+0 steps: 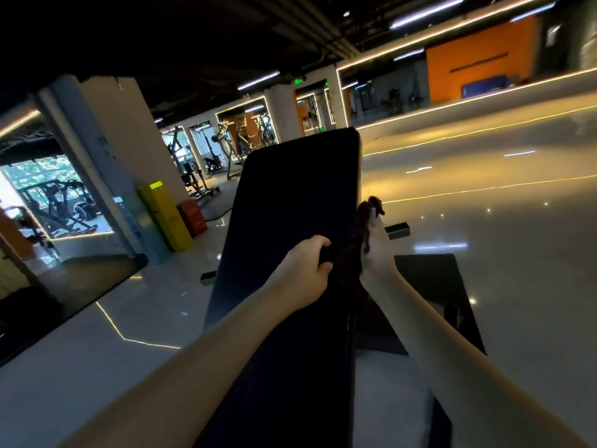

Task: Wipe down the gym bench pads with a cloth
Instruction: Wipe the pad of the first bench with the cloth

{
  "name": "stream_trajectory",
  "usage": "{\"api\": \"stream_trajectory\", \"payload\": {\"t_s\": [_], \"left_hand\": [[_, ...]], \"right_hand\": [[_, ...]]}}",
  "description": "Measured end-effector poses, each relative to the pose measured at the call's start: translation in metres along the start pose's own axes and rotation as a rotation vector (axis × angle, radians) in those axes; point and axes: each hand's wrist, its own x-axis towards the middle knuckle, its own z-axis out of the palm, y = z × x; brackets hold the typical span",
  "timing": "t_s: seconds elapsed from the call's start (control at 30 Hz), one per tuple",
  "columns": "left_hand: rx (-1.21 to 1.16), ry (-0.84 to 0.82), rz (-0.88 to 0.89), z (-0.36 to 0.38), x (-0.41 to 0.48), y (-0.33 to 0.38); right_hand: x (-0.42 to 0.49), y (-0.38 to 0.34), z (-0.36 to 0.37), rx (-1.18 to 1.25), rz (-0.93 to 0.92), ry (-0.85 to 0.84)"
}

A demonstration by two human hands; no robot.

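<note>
— On the right edge of the bench pad (290, 195), what is happening in the head view?
— The left hand (305, 271) is curling its fingers (323, 244) round a dark fold of the cloth (350, 260), gripping it against the pad.
— And the right hand (376, 253)?
— It is pressing against the cloth just beside that same edge, thumb pointing up. Its fingers are lying hidden behind the cloth, so I cannot tell how far they are closing. A yellow cabinet (164, 215) is standing well left of the pad.

Black tilted pad (290, 195), seemingly maroon cloth (350, 253)
</note>
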Motion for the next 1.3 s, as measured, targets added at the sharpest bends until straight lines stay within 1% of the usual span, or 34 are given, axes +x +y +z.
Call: {"api": "stream_trajectory", "payload": {"t_s": [0.03, 0.1, 0.17, 0.27, 0.37, 0.43, 0.53, 0.6, 0.7, 0.8, 0.9, 1.07, 1.13, 1.2, 1.3], "left_hand": [[-0.052, 0.003, -0.027, -0.006, 0.007, 0.003], [-0.151, 0.019, -0.067, -0.018, 0.022, 0.011], [-0.252, 0.048, -0.089, -0.030, 0.036, 0.020], [-0.388, 0.096, -0.105, -0.046, 0.048, 0.032], [-0.607, 0.117, -0.177, -0.060, 0.054, 0.038], [-0.703, 0.080, -0.219, -0.069, 0.055, 0.040], [-0.754, -0.028, -0.241, -0.086, 0.054, 0.043], [-0.755, -0.072, -0.246, -0.096, 0.053, 0.047], [-0.749, -0.086, -0.218, -0.107, 0.051, 0.054], [-0.780, -0.031, -0.200, -0.115, 0.051, 0.059], [-0.803, 0.024, -0.196, -0.126, 0.051, 0.061], [-0.693, 0.065, -0.175, -0.142, 0.049, 0.071], [-0.649, 0.067, -0.164, -0.146, 0.049, 0.075], [-0.597, 0.069, -0.163, -0.149, 0.050, 0.079], [-0.519, 0.089, -0.168, -0.152, 0.051, 0.084]], "right_hand": [[0.002, -0.011, 0.005, 0.091, 0.050, -0.013], [0.005, -0.030, 0.011, 0.241, 0.172, 0.020], [0.009, -0.046, 0.016, 0.292, 0.202, 0.034], [0.014, -0.065, 0.024, 0.331, 0.225, -0.013], [0.016, -0.085, 0.030, 0.349, 0.276, -0.075], [0.018, -0.093, 0.032, 0.343, 0.294, -0.081], [0.020, -0.104, 0.033, 0.334, 0.304, -0.076], [0.018, -0.115, 0.034, 0.335, 0.299, -0.116], [0.016, -0.133, 0.030, 0.287, 0.281, -0.174], [0.020, -0.142, 0.025, 0.241, 0.290, -0.242], [0.019, -0.143, 0.014, 0.210, 0.308, -0.272], [0.011, -0.153, 0.002, 0.294, 0.348, -0.382], [0.008, -0.160, 0.000, 0.242, 0.327, -0.430], [0.010, -0.164, -0.005, 0.134, 0.298, -0.464], [0.009, -0.173, -0.006, 0.094, 0.348, -0.476]]}}
